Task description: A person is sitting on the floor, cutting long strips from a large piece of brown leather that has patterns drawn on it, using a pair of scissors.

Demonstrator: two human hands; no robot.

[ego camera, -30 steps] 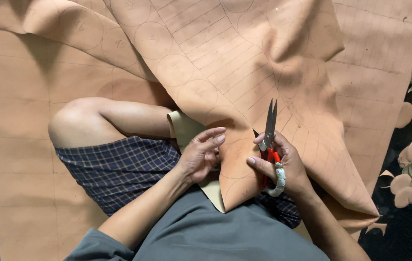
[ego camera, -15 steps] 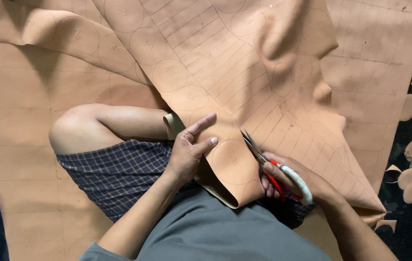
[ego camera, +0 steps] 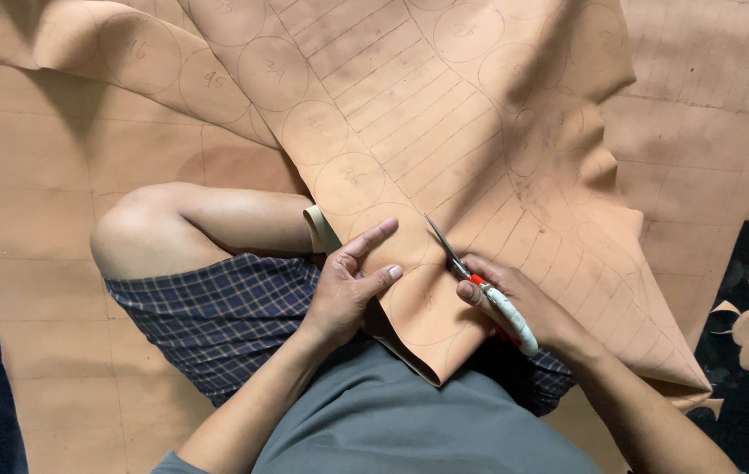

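L hand (ego camera: 350, 285) pins tan leather sheet (ego camera: 445, 149) on lap; R hand (ego camera: 515, 303) grips scissors (ego camera: 480, 283), blades on sheet.

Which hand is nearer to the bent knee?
The left hand is nearer: it rests on the leather sheet just right of the knee. The right hand, holding scissors, is farther right.
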